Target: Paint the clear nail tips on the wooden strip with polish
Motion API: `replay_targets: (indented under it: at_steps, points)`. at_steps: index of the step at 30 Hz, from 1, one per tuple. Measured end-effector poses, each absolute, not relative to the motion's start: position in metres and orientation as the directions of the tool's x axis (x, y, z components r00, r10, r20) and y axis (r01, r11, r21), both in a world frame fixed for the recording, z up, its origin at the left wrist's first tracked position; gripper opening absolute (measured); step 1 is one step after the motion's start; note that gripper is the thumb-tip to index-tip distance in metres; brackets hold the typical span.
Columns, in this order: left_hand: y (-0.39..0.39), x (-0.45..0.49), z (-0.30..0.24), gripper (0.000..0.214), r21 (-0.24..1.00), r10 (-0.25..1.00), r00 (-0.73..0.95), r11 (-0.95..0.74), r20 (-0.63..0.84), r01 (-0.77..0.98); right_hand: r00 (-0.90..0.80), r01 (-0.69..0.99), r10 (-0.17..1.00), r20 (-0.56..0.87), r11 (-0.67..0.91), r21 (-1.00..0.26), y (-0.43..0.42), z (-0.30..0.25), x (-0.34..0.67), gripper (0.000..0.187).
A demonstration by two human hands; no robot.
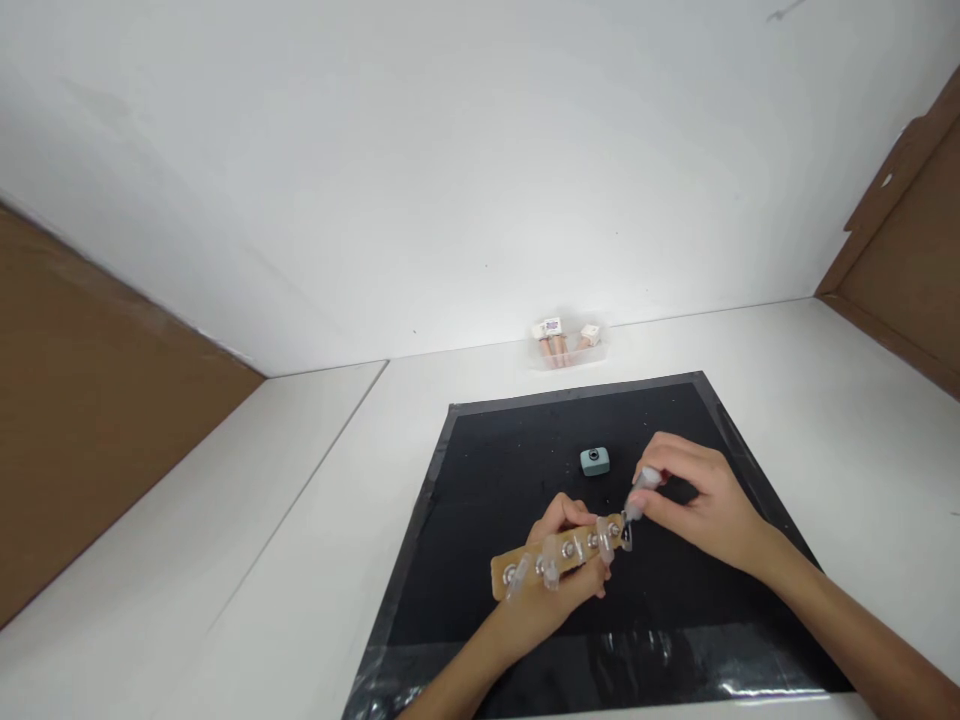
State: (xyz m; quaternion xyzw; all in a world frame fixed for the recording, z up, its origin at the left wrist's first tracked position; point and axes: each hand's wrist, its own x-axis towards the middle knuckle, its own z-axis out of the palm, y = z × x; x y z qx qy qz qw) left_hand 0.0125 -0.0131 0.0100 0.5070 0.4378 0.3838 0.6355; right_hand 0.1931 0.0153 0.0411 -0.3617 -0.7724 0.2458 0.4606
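Note:
My left hand (562, 590) is closed around a tan, wood-like strip (527, 553), tilted up to the right. Several round metal pieces and clear plastic pieces sit along the strip. In my right hand (701, 495), thumb and fingers pinch a small whitish, translucent tube (640, 492). The tube's lower end is at the strip's right end, where a clear loop-like piece (628, 540) shows; whether they touch I cannot tell. A small teal block (595, 461) with a dark round mark lies on the mat beyond my hands.
A black mat (510, 450) with taped edges covers part of the white table (315, 560). Behind it, a clear plastic tray (536, 362) holds several pinkish sticks with white block ends. Brown panels stand at the left (112, 420) and right (907, 240), with a white wall behind.

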Motion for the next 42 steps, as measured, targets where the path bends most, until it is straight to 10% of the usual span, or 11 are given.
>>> replay_targets:
  at_steps: [42]
  points:
    - [-0.0139,0.0135,0.0059,0.027,0.984,0.919,0.355,0.176,-0.173,0.023,-0.346,0.31,0.722,0.599,0.69,-0.654,0.0167,0.0436,0.194,0.021]
